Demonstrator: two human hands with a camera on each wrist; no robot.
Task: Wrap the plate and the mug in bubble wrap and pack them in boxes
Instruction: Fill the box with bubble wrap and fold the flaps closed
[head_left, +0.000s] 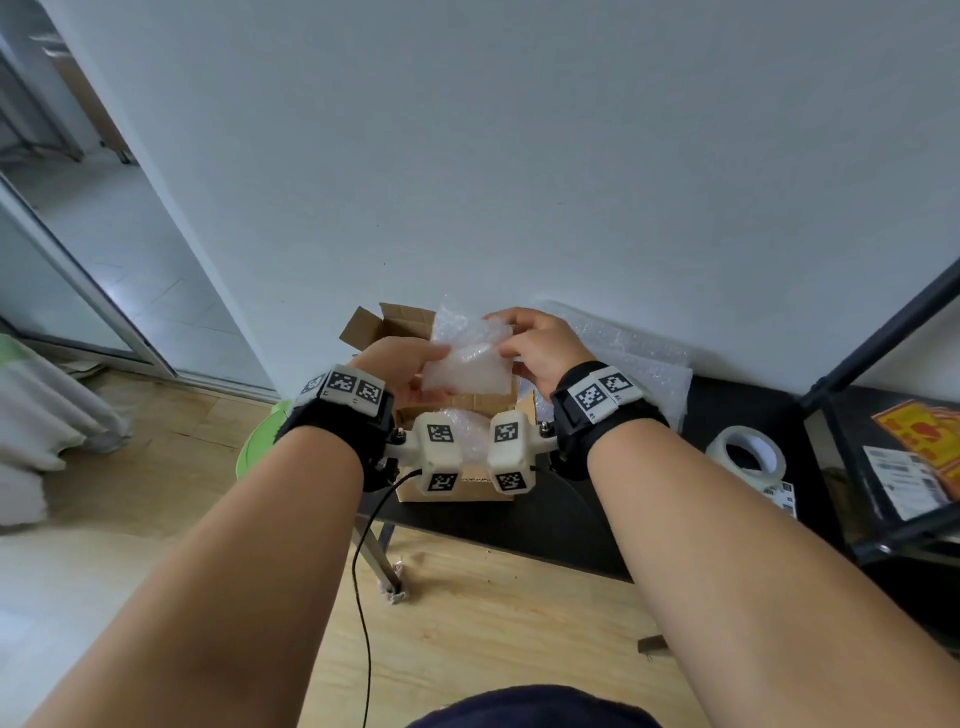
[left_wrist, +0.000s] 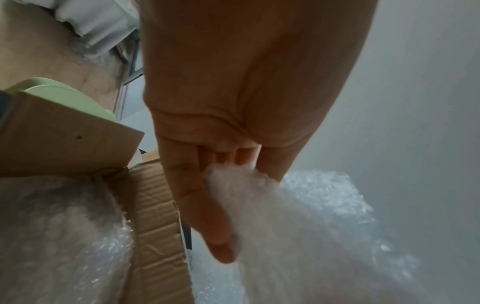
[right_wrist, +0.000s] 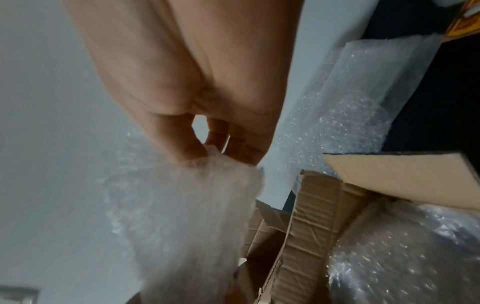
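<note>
Gripping a folded bubble wrap sheet (head_left: 464, 364) by opposite edges, left hand (head_left: 390, 364) and right hand (head_left: 540, 347) equally near, directly above the open box (head_left: 457, 402) probably holding a wrapped item.

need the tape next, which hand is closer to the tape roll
Right. The right hand holds the bubble wrap piece on the side toward the tape roll; the left hand is beyond it.

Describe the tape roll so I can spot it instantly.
Start at the black table against the white wall. Right of the open brown cardboard box, near the table's right end, lies the clear ring-shaped tape roll. Unlike the bubble wrap sheets behind it, it is a hollow ring.
</note>
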